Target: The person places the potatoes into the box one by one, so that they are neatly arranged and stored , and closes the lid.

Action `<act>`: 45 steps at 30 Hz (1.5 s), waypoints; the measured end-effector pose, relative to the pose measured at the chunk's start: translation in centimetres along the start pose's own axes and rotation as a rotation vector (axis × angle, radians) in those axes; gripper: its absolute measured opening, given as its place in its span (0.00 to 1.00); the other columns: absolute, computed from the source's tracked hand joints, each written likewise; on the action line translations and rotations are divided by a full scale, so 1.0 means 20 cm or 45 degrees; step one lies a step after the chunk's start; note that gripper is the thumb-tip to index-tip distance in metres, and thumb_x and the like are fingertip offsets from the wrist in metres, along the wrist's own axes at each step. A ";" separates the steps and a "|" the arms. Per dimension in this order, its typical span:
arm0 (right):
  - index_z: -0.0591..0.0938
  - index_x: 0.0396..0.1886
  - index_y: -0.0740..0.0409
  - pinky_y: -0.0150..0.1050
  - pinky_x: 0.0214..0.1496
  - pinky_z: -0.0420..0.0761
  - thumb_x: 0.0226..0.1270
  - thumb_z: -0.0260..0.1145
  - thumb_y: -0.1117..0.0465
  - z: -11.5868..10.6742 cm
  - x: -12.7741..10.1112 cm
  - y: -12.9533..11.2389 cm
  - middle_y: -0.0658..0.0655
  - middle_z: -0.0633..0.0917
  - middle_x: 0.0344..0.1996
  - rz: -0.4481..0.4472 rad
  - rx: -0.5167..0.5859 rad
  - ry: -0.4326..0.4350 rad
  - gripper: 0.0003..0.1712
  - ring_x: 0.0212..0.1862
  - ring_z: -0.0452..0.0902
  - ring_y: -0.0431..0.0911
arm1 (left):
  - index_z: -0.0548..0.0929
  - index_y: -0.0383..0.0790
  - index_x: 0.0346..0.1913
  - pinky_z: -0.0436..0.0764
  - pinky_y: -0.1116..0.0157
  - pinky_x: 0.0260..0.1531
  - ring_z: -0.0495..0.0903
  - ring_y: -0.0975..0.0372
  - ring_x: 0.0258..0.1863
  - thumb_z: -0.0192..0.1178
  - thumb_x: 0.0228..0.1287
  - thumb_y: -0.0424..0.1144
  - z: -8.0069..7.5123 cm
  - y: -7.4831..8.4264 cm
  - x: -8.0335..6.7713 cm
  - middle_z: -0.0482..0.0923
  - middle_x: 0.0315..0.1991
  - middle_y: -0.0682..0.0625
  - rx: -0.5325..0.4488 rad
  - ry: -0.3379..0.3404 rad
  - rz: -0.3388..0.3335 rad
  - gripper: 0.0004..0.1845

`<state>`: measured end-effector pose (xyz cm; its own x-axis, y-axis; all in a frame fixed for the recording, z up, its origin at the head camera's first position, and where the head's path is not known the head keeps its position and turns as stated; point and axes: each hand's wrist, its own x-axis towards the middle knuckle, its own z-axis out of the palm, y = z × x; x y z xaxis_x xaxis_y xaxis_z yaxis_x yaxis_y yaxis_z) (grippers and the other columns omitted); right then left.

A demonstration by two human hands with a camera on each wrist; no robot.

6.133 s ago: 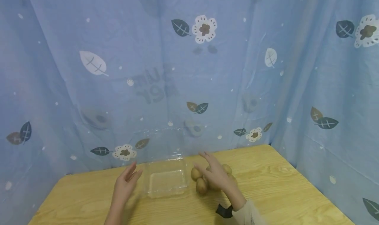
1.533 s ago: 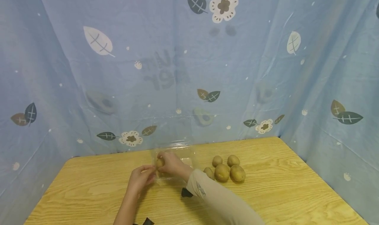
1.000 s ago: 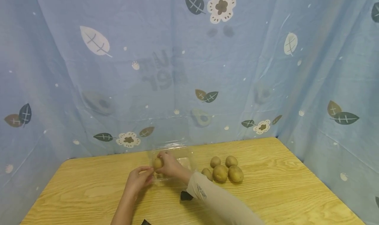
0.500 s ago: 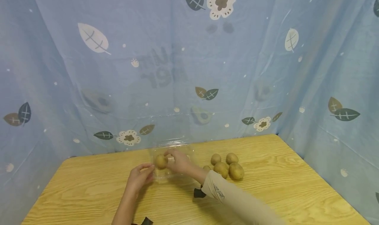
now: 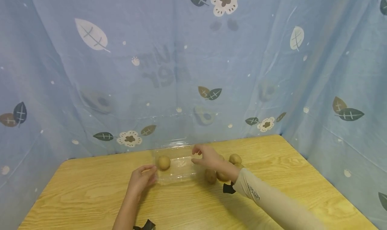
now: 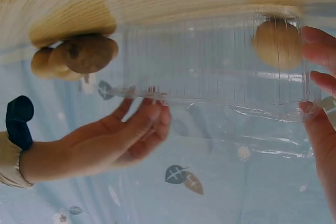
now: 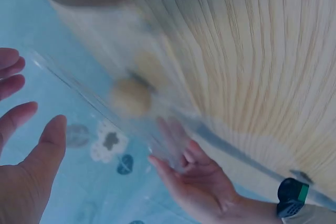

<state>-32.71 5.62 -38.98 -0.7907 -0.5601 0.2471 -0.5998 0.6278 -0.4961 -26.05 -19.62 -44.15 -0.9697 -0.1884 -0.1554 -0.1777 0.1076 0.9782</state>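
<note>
A clear plastic clamshell box (image 5: 178, 171) lies on the wooden table (image 5: 90, 196), its lid standing open against the curtain. One small brown oval fruit (image 5: 164, 162) sits in its left part, also visible in the left wrist view as the fruit (image 6: 275, 43). My left hand (image 5: 140, 181) holds the box's near left corner, fingers curled on the rim (image 6: 315, 103). Held open and empty, my right hand (image 5: 208, 159) hovers at the box's right edge, just above a pile of several similar fruits (image 5: 234, 158). The pile (image 6: 86, 53) is partly hidden by that hand.
A blue curtain printed with leaves and flowers (image 5: 211, 72) closes off the back and right sides of the table. The table's right edge (image 5: 317, 176) runs along the curtain. Black straps sit on both wrists (image 5: 228, 188).
My right hand set the fruit down in the box, let it go and moved right to the pile. The left hand stayed at the box's corner.
</note>
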 end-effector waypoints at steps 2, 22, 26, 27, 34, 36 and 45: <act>0.78 0.37 0.64 0.39 0.42 0.77 0.54 0.67 0.62 -0.04 -0.02 0.03 0.59 0.81 0.36 0.020 0.003 -0.005 0.12 0.40 0.75 0.51 | 0.72 0.27 0.55 0.83 0.68 0.34 0.80 0.65 0.32 0.56 0.63 0.39 0.00 0.00 0.00 0.78 0.45 0.34 -0.003 0.000 -0.001 0.22; 0.82 0.33 0.66 0.46 0.42 0.78 0.46 0.71 0.64 -0.12 -0.12 0.30 0.62 0.82 0.33 0.192 -0.186 -0.067 0.13 0.39 0.76 0.54 | 0.71 0.26 0.56 0.83 0.69 0.34 0.80 0.63 0.34 0.58 0.62 0.43 -0.05 -0.02 -0.01 0.78 0.42 0.39 -0.037 -0.006 -0.022 0.26; 0.81 0.33 0.66 0.43 0.39 0.78 0.45 0.71 0.62 -0.11 -0.12 0.35 0.62 0.82 0.32 0.206 -0.166 -0.082 0.15 0.37 0.76 0.53 | 0.71 0.27 0.56 0.83 0.69 0.34 0.80 0.62 0.34 0.58 0.61 0.44 -0.06 -0.03 -0.02 0.78 0.41 0.40 -0.025 0.000 -0.034 0.26; 0.81 0.34 0.66 0.42 0.38 0.78 0.46 0.71 0.62 -0.10 -0.12 0.35 0.62 0.82 0.31 0.208 -0.158 -0.090 0.16 0.37 0.76 0.52 | 0.71 0.27 0.56 0.83 0.69 0.34 0.80 0.61 0.35 0.58 0.62 0.43 -0.06 -0.03 -0.02 0.78 0.41 0.40 -0.026 0.004 -0.039 0.26; 0.80 0.34 0.64 0.37 0.33 0.77 0.45 0.70 0.63 -0.09 -0.10 0.38 0.59 0.82 0.29 0.272 -0.125 -0.112 0.15 0.34 0.76 0.48 | 0.71 0.26 0.56 0.82 0.71 0.33 0.80 0.63 0.32 0.58 0.61 0.43 -0.05 -0.03 -0.01 0.80 0.37 0.43 -0.059 -0.004 -0.037 0.27; 0.80 0.34 0.63 0.37 0.33 0.77 0.44 0.70 0.63 -0.09 -0.10 0.38 0.59 0.82 0.29 0.290 -0.125 -0.107 0.15 0.33 0.76 0.48 | 0.71 0.26 0.56 0.82 0.72 0.32 0.80 0.64 0.32 0.58 0.61 0.43 -0.04 -0.03 0.00 0.80 0.36 0.45 -0.069 -0.009 -0.040 0.26; 0.80 0.36 0.64 0.39 0.35 0.77 0.41 0.72 0.64 -0.12 -0.08 0.36 0.61 0.81 0.33 0.258 -0.095 -0.004 0.19 0.36 0.75 0.49 | 0.71 0.28 0.57 0.82 0.69 0.38 0.79 0.61 0.40 0.57 0.63 0.42 -0.02 -0.01 0.00 0.75 0.49 0.35 -0.071 -0.035 -0.047 0.24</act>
<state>-36.16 12.28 -41.04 -0.8957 -0.4200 0.1458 -0.4361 0.7661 -0.4721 -25.95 -20.07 -44.34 -0.9671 -0.1642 -0.1944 -0.2044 0.0466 0.9778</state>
